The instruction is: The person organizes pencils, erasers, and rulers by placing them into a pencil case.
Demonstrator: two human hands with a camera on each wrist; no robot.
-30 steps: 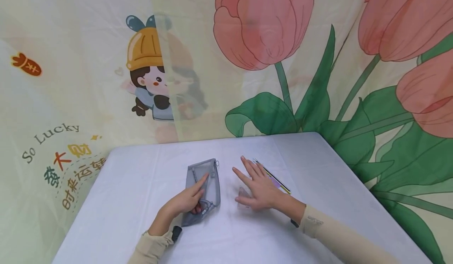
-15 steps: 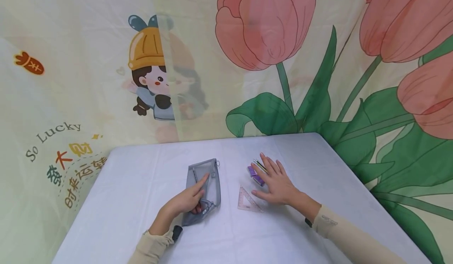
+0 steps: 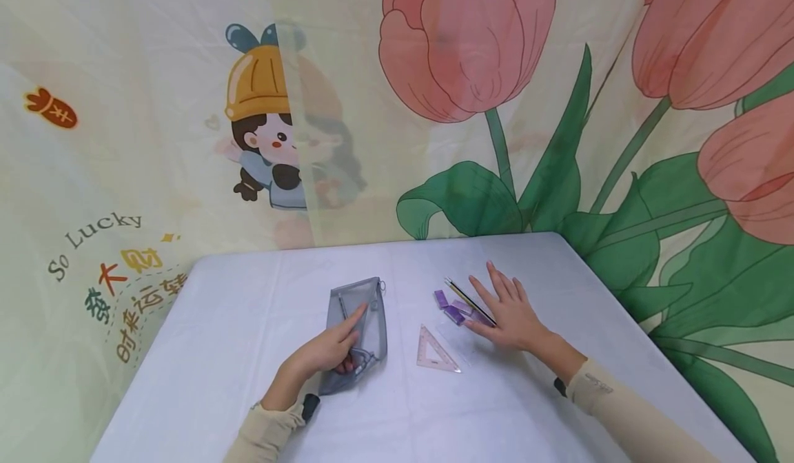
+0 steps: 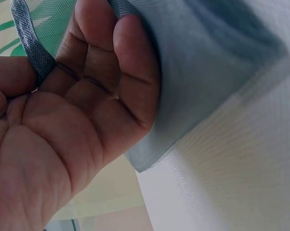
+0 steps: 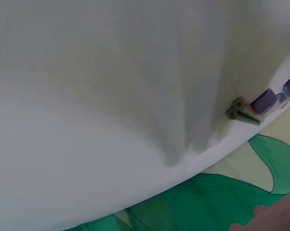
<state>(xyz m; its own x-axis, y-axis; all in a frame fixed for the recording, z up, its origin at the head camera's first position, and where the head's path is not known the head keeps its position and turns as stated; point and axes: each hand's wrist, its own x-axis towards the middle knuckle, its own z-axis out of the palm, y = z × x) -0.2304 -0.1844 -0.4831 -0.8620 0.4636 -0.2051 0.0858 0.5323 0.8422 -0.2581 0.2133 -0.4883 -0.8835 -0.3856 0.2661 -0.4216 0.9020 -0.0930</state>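
In the head view my left hand (image 3: 327, 350) holds a grey mesh zip pencil case (image 3: 374, 322) by its near end, index finger stretched over the mesh. The left wrist view has the fingers (image 4: 135, 72) curled at the mesh and the thumb by its zip edge (image 4: 33, 41). My right hand (image 3: 511, 318) is spread with straight fingers, thumb overlapping the near end of the pencils (image 3: 462, 294). Beside these lie several small purple blocks (image 3: 453, 315). Nearer to me is a clear pinkish set square (image 3: 434, 354). The right wrist view shows the pencil ends (image 5: 239, 110) and purple blocks (image 5: 264, 101).
A white cloth covers the table (image 3: 248, 325), whose far edge meets a printed curtain (image 3: 347, 208) with tulips and a cartoon figure. Something clear and flat (image 3: 457, 344) lies between the set square and the right hand.
My right hand has moved right and slightly away from me, spread throughout, uncovering the set square, then the purple blocks and more of the pencils. The left hand and pencil case stay put.
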